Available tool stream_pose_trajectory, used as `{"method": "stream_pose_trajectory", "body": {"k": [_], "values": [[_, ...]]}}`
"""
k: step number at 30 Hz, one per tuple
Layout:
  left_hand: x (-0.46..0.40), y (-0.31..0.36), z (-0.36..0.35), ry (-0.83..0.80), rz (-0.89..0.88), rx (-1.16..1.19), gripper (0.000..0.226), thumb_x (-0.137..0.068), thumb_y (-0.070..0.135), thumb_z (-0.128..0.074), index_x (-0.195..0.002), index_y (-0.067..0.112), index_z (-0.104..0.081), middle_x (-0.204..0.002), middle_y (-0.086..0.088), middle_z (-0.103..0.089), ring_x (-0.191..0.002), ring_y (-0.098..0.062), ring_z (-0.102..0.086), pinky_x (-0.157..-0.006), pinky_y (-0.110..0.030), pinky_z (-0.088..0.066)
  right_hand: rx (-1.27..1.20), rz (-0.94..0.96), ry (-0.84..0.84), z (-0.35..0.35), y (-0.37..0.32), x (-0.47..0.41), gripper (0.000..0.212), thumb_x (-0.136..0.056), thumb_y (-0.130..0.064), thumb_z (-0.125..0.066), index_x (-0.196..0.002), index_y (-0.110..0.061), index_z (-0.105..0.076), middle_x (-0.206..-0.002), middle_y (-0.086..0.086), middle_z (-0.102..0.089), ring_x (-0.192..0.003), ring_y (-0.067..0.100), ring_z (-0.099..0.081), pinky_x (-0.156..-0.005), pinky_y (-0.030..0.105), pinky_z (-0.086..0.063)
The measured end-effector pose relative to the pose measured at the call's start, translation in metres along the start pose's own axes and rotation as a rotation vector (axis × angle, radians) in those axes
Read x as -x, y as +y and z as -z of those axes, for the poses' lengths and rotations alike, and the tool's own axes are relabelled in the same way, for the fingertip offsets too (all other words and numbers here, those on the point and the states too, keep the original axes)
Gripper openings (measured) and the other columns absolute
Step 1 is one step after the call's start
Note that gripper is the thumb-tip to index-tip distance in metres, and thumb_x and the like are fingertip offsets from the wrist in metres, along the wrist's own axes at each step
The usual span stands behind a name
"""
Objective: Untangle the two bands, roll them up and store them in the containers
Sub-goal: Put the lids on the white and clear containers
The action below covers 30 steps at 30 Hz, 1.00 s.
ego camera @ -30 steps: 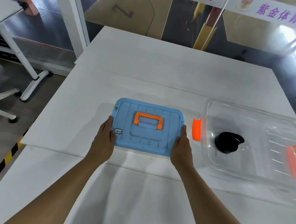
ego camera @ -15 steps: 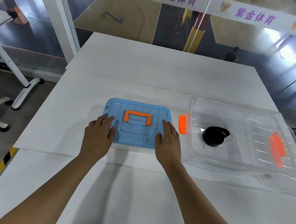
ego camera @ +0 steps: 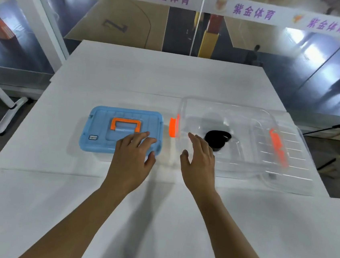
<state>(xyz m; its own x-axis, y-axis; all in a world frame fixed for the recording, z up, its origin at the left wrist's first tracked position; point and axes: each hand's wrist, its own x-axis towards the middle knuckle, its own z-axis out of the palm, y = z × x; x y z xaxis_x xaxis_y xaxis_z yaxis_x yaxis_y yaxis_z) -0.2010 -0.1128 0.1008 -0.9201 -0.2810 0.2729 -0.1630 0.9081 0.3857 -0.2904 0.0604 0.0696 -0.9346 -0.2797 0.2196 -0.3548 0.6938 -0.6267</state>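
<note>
A small container with a blue lid (ego camera: pixel 101 134) and an orange handle (ego camera: pixel 125 124) sits closed on the white table. My left hand (ego camera: pixel 133 156) hovers open over its right front corner. To the right stands a large clear container (ego camera: pixel 247 145) with orange latches (ego camera: pixel 172 127); a rolled black band (ego camera: pixel 217 138) lies inside it. My right hand (ego camera: pixel 199 163) is open, fingers spread, in front of the clear container's left end. Neither hand holds anything.
A clear lid (ego camera: pixel 291 162) leans at the big container's right side. The table's left edge (ego camera: pixel 19 134) drops to the floor, where a chair base and a table leg stand. A glass wall with a banner runs behind the table.
Both hands left the blue lid and shifted right: the left from its left edge to its right corner, the right off the lid toward the clear container. The view also panned right.
</note>
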Motion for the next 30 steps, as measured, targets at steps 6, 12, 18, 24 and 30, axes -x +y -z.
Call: {"method": "stream_pose_trajectory", "body": {"k": [6, 12, 18, 24, 30], "values": [[0.012, 0.086, -0.046, -0.071, -0.072, 0.052, 0.028, -0.093, 0.021, -0.065, -0.121, 0.021, -0.069, -0.128, -0.002, -0.066, -0.117, -0.029, -0.06, -0.099, -0.043, -0.046, 0.014, -0.104, 0.043, 0.065, 0.071, 0.021, 0.05, -0.096, -0.014, -0.061, -0.145, -0.02, -0.055, -0.141, 0.001, -0.057, -0.127, 0.025, -0.052, -0.109, 0.037, -0.039], [0.03, 0.177, -0.117, -0.165, -0.165, 0.077, 0.027, -0.089, 0.021, -0.06, -0.114, 0.023, -0.07, -0.115, 0.004, -0.067, -0.106, -0.024, -0.061, -0.093, -0.037, -0.047, 0.04, -0.23, 0.031, 0.124, 0.172, 0.045, 0.048, -0.096, -0.014, -0.062, -0.143, -0.021, -0.056, -0.137, 0.0, -0.058, -0.123, 0.023, -0.054, -0.107, 0.034, -0.037], [0.03, 0.258, -0.214, -0.29, -0.251, 0.084, 0.024, -0.087, 0.019, -0.068, -0.11, 0.024, -0.071, -0.107, 0.007, -0.068, -0.097, -0.023, -0.063, -0.088, -0.035, -0.049, 0.12, -0.368, -0.026, 0.166, 0.284, 0.058, 0.047, -0.096, -0.015, -0.063, -0.142, -0.019, -0.057, -0.139, 0.003, -0.059, -0.127, 0.027, -0.053, -0.109, 0.036, -0.036], [0.004, 0.327, -0.326, -0.365, -0.389, 0.016, 0.022, -0.084, 0.017, -0.074, -0.106, 0.02, -0.074, -0.099, 0.004, -0.075, -0.089, -0.024, -0.069, -0.077, -0.038, -0.055, 0.285, -0.472, -0.163, 0.189, 0.399, 0.063, 0.053, -0.097, -0.021, -0.062, -0.149, -0.02, -0.052, -0.151, 0.004, -0.052, -0.137, 0.028, -0.05, -0.112, 0.042, -0.039], [-0.029, 0.35, -0.403, -0.446, -0.453, -0.24, 0.066, -0.06, -0.003, -0.084, -0.123, 0.012, -0.069, -0.111, -0.01, -0.074, -0.088, -0.034, -0.07, -0.072, -0.042, -0.056, 0.408, -0.498, -0.286, 0.185, 0.468, 0.076, 0.064, -0.101, -0.032, -0.054, -0.161, -0.025, -0.032, -0.166, 0.002, -0.034, -0.152, 0.027, -0.033, -0.122, 0.043, -0.025]]}}
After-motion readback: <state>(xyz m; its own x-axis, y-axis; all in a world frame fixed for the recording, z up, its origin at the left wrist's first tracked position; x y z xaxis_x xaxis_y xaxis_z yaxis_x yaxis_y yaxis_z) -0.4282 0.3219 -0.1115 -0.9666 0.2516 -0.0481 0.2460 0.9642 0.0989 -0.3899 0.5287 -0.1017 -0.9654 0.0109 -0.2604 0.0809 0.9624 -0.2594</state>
